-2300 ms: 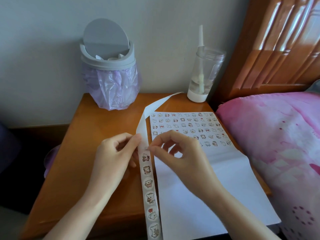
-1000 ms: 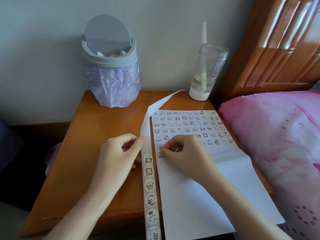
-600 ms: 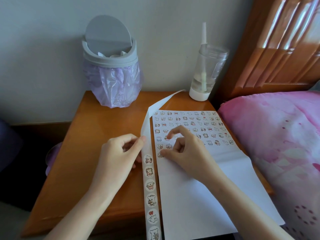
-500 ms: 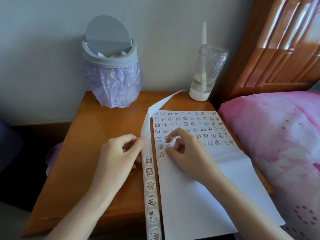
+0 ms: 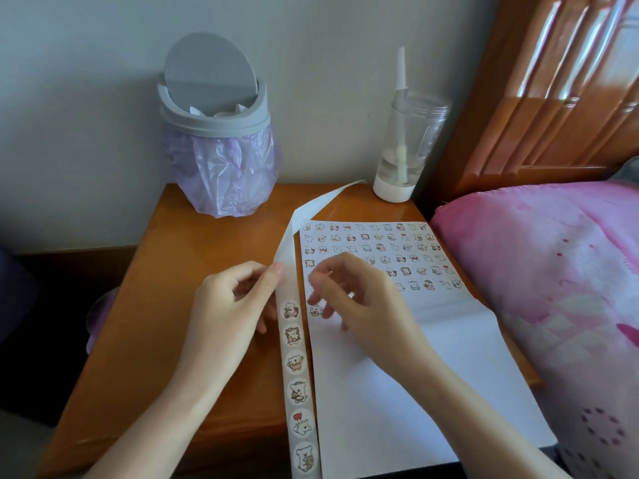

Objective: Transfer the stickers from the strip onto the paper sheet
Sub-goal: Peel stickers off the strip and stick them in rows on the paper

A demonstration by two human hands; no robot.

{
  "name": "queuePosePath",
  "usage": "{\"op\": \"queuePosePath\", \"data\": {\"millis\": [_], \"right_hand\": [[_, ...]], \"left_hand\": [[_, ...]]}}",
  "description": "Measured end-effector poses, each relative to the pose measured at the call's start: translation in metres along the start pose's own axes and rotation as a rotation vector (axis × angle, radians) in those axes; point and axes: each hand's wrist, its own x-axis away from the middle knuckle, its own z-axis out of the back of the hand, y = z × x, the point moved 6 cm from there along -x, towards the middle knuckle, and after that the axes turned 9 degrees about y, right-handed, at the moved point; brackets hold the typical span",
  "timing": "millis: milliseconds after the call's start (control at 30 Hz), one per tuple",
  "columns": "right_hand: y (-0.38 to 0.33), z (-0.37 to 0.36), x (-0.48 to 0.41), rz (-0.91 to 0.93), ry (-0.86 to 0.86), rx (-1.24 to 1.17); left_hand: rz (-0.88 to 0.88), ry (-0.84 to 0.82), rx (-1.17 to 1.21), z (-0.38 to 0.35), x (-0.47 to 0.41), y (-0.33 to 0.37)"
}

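We see the left hand (image 5: 228, 305) pinching the strip (image 5: 294, 361) between thumb and forefinger, with bare backing running on beyond the fingertips and six stickers (image 5: 298, 391) in view toward the wrist. The right hand (image 5: 363, 305) hovers over the paper sheet (image 5: 442, 361), its fingers loosely curled, slightly apart and holding nothing we can make out, with a placed sticker (image 5: 315, 310) just under their tips. Rows fill the sheet beyond those fingers and the wrist-side part is blank, so we judge the task well along, with the strip's remainder left.
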Motion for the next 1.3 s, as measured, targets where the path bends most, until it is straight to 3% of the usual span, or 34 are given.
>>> {"op": "queuePosePath", "data": {"millis": [300, 533, 1300], "right_hand": [[-0.008, -0.009, 0.008, 0.000, -0.036, -0.195], [-0.007, -0.003, 0.004, -0.022, 0.000, -0.283], [-0.004, -0.001, 0.005, -0.095, 0.036, -0.267]], "left_hand": [[-0.022, 0.022, 0.051, 0.000, 0.001, 0.005], [0.079, -0.091, 0.127, -0.006, 0.002, 0.003], [-0.044, -0.071, 0.062, -0.005, 0.004, 0.010]]}}
